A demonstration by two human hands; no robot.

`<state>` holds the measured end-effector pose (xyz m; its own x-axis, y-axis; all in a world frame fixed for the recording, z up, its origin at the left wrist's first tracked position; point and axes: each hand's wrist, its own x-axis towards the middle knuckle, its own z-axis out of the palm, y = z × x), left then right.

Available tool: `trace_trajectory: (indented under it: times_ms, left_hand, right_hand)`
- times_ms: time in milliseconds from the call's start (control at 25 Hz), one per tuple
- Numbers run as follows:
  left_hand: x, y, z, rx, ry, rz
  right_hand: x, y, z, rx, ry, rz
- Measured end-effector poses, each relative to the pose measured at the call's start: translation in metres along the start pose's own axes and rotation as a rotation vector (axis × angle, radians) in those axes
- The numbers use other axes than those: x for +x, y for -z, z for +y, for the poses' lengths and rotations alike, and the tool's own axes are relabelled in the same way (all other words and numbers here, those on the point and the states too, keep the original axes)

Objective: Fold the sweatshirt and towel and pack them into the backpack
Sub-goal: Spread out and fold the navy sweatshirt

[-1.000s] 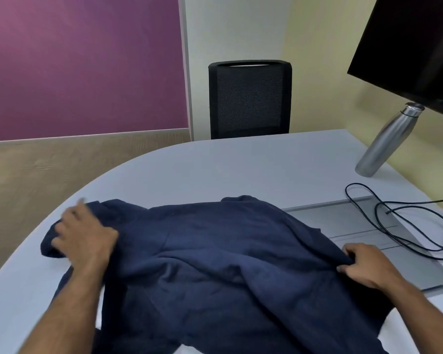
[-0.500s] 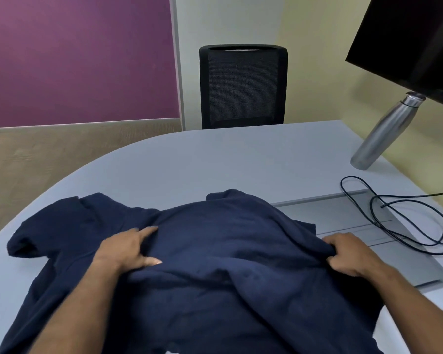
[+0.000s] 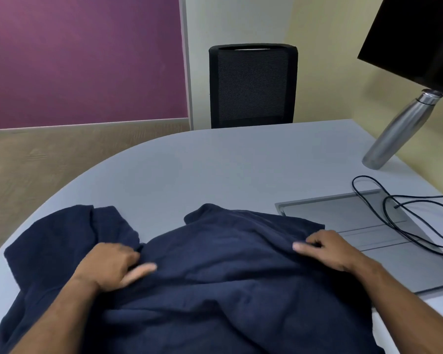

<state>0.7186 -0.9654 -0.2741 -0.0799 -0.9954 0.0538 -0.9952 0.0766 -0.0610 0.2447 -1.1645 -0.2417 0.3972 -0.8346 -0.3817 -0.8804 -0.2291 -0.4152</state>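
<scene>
Pale grey and smooth, the rounded counter (image 3: pixel 215 159) carries a navy sweatshirt (image 3: pixel 228 264), spread rumpled right under both hands. It looks soft, thick-knit and limp, light enough to lift but sure to sag and crease, so taking it at shoulder seams or hem should work best. Left hand (image 3: pixel 110 264) pinches a fold beside the sleeve, fingers curled, index straight. Right hand (image 3: pixel 330 251) bunches cloth at the far shoulder, fingers curled in. Beyond the right fingers lie a matte grey panel (image 3: pixel 384 251) and looped black cable (image 3: pixel 407 218); farther off, a steel bottle (image 3: pixel 399 131).
</scene>
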Motion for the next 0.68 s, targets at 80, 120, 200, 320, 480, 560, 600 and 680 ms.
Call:
trace_trajectory:
  times_ms: [80,120,200,320,480,560,600,680]
  left_hand:
    - [0.028,0.012,0.013,-0.141,0.175,0.13]
    - [0.048,0.015,0.021,-0.228,0.252,0.151]
    - [0.088,0.016,0.037,-0.388,0.355,0.084]
    - [0.133,-0.002,0.057,-0.591,0.431,-0.128]
    - [0.157,-0.026,0.074,-0.714,0.54,-0.277]
    - [0.158,-0.022,0.074,-0.746,0.542,-0.284]
    - [0.158,-0.017,0.073,-0.719,0.512,-0.27]
    - [0.158,-0.001,0.07,-0.631,0.457,-0.103]
  right_hand:
    - [0.015,-0.001,-0.004,-0.024,0.002,0.242]
    - [0.023,-0.002,-0.007,-0.059,-0.012,0.311]
    - [0.038,-0.003,-0.013,-0.134,-0.053,0.248]
    - [0.058,-0.013,-0.016,-0.172,-0.092,0.04]
    - [0.072,-0.009,-0.026,-0.192,-0.095,0.065]
    - [0.07,-0.007,-0.04,-0.259,-0.13,0.08]
    - [0.069,-0.006,-0.049,-0.285,-0.137,0.083]
    - [0.074,0.006,-0.065,-0.273,-0.132,0.143]
